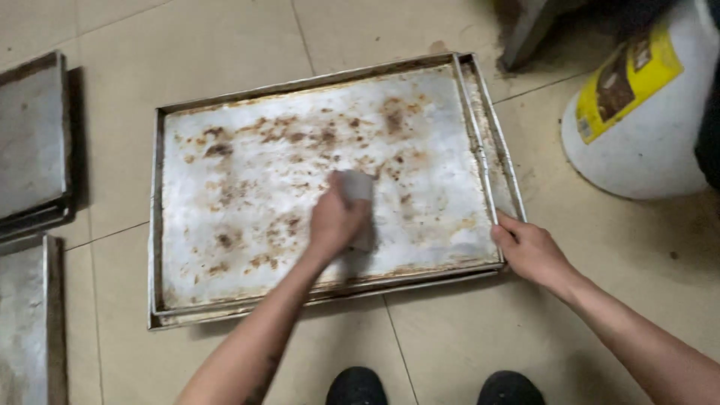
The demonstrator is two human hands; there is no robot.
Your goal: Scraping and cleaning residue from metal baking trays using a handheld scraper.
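Note:
A large rectangular metal baking tray (pixel 225 120), stained with brown burnt patches, lies on the tiled floor on top of another tray whose rim shows at the right. My left hand (pixel 334 221) presses a flat pale scraper (pixel 358 187) onto the tray's middle; the scraper looks blurred. My right hand (pixel 529 251) grips the tray's right rim near its front corner.
More metal trays (pixel 30 135) are stacked at the left edge, with another tray (pixel 26 322) below them. A white bucket with a yellow label (pixel 637 105) stands at the right. My two dark shoes (pixel 435 388) are at the bottom.

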